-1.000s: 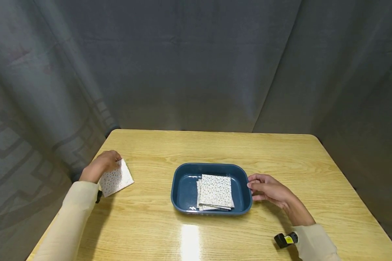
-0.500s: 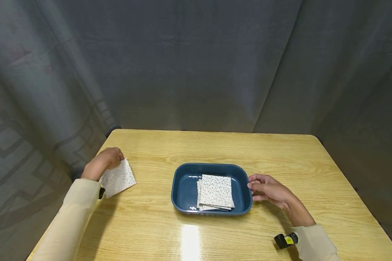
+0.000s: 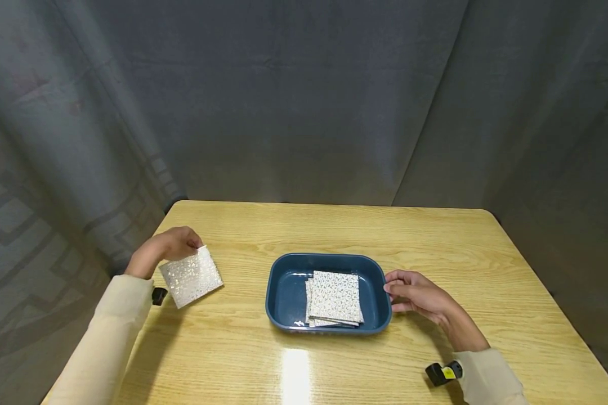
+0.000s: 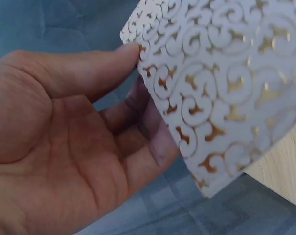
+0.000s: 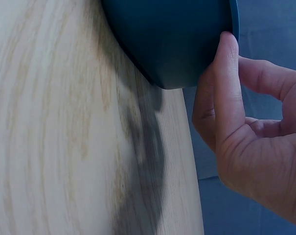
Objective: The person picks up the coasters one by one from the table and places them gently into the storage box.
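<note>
My left hand (image 3: 182, 243) pinches a white square card with a gold scroll pattern (image 3: 195, 277) by its upper edge, over the table's left part. In the left wrist view the thumb lies at the edge of the patterned card (image 4: 201, 88), and the fingers go behind it. A dark blue rectangular tub (image 3: 286, 301) stands mid-table. Inside it, toward the right, lies a loose stack of similar cards (image 3: 335, 295). My right hand (image 3: 415, 293) touches the tub's right end. The right wrist view shows its thumb against the tub's outer wall (image 5: 172, 44).
Pale wood table (image 3: 223, 360) surrounds the tub. Grey curtains (image 3: 284, 112) hang behind the table and along both sides. A black wrist device (image 3: 438, 372) sits below my right forearm, and another (image 3: 159, 296) is beside my left wrist.
My left hand has moved slightly right and lifted the card, which now tilts and catches the light. My right hand and the tub have stayed in place.
</note>
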### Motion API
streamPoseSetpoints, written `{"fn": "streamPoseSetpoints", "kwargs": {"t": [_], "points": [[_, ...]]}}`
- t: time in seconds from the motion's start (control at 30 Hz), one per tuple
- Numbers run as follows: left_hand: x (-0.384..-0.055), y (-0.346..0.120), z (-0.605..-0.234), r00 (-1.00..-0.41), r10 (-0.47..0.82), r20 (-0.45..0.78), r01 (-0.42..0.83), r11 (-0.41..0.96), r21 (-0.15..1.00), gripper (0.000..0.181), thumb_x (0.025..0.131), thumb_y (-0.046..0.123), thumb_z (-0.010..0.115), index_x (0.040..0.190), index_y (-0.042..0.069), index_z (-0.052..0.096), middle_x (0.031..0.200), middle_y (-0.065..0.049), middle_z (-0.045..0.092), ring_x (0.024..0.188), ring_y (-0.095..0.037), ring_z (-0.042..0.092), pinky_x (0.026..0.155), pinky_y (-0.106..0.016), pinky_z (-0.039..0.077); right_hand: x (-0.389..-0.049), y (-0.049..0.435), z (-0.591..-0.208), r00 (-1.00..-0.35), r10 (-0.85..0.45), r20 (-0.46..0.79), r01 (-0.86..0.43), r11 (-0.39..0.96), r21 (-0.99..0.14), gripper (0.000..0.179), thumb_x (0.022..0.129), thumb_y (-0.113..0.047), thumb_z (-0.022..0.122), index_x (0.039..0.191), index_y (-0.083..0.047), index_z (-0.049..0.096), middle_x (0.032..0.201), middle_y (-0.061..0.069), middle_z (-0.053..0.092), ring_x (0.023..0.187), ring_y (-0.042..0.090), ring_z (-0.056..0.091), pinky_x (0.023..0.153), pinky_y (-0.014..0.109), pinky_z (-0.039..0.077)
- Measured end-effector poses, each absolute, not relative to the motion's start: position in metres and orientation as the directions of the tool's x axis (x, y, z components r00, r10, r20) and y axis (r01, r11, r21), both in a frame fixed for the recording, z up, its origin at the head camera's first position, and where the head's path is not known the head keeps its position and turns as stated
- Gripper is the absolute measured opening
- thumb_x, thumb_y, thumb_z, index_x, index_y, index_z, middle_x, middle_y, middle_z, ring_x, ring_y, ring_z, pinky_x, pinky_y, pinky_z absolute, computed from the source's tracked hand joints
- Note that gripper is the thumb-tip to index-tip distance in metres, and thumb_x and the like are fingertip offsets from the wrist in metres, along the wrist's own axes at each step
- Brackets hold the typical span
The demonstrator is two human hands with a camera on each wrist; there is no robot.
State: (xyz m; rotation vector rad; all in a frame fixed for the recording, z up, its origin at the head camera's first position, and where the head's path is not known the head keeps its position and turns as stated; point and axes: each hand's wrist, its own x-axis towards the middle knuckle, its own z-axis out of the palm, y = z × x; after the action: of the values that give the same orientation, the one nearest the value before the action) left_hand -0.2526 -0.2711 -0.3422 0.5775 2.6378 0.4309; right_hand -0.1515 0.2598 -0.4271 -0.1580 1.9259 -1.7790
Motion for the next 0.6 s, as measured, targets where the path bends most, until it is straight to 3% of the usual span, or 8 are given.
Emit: {"fn": "streamPoseSetpoints", "kwargs": {"t": [0.1,0.23,0.6], "points": [[-0.2518,-0.2695,-0.3403,-0.793,0.529,-0.302,0.331,0.791,0.515,0.013,0.095,-0.006,0.053,0.09,-0.005,0.065,0.078,-0.004,0.056,0.069,-0.013,0.045,0.064,-0.026,0.039,-0.1519,0.2598,-0.4275,-0.865,-0.413,-0.285,0.25,0.138,-0.958,0.028,0.1,-0.009,0.056,0.118,0.011,0.047,0.093,0.007,0.058,0.084,0.013,0.062,0.073,0.029,0.061],[-0.251,-0.2695,-0.3401,-0.762,0.566,-0.315,0.245,0.702,0.669,0.01,0.096,-0.005,0.053,0.092,-0.008,0.061,0.075,0.001,0.05,0.064,-0.008,0.043,0.059,-0.023,0.037,-0.1519,0.2593,-0.4281,-0.866,-0.412,-0.284,0.248,0.138,-0.959,0.028,0.1,-0.009,0.056,0.118,0.011,0.047,0.093,0.007,0.059,0.084,0.013,0.062,0.073,0.029,0.061],[-0.2484,-0.2625,-0.334,-0.771,0.529,-0.353,0.139,0.682,0.718,0.016,0.099,0.003,0.055,0.108,-0.008,0.063,0.085,-0.001,0.06,0.074,-0.011,0.054,0.068,-0.032,0.051,-0.1521,0.2588,-0.4287,-0.863,-0.416,-0.287,0.253,0.136,-0.958,0.027,0.1,-0.01,0.057,0.118,0.009,0.047,0.093,0.006,0.058,0.084,0.013,0.062,0.072,0.029,0.061]]}}
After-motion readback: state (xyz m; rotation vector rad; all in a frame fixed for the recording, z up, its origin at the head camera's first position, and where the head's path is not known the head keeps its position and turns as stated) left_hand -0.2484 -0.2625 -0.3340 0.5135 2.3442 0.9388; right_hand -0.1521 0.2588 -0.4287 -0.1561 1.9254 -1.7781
